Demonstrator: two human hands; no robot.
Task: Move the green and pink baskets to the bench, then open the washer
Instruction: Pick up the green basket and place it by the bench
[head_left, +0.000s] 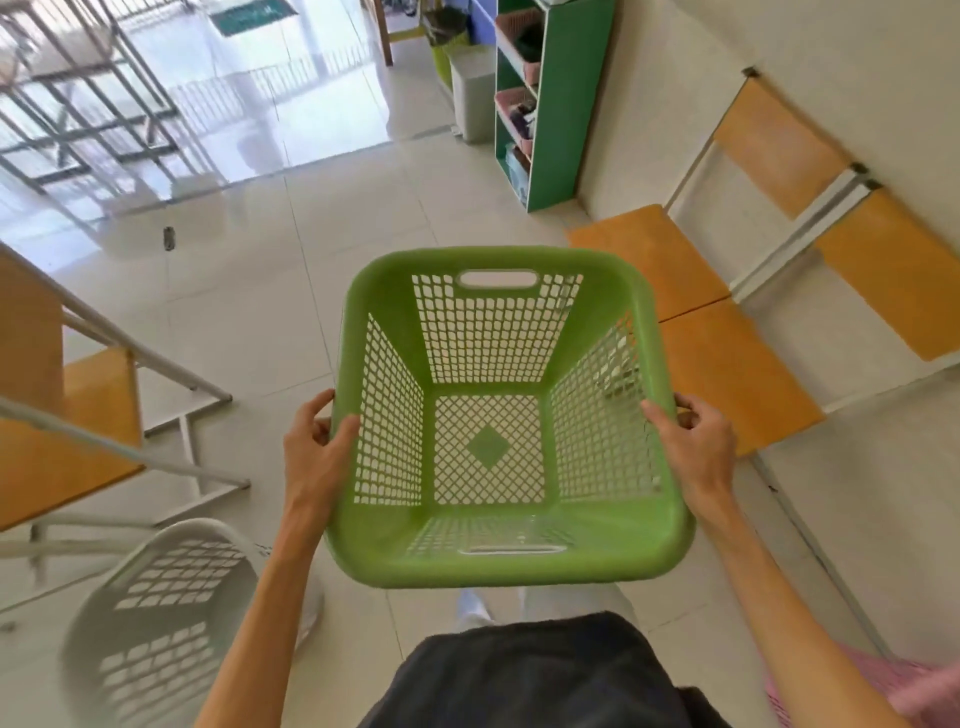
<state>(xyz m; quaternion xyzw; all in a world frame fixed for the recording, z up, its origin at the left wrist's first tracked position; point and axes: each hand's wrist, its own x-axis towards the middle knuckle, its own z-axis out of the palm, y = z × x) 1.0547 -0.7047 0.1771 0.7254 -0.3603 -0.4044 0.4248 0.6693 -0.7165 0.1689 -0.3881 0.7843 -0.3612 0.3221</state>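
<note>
Both bare arms reached forward and slightly inward from the body, elbows bent. The left hand (317, 447) gripped the left rim of the green basket (498, 551), thumb hooked inside and fingers curled around the outside. The right hand (693, 441) mirrored it on the right rim, thumb lying inside, fingers wrapped outside. Both wrists were held level, holding the load between them.

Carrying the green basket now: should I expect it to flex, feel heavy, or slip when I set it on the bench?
The green basket is probably light: it is empty and its walls are mostly holes. It looks fairly stiff, since the rim keeps its shape under the left hand and right hand. The smooth plastic could slide on the bench, so set it down flat.
</note>
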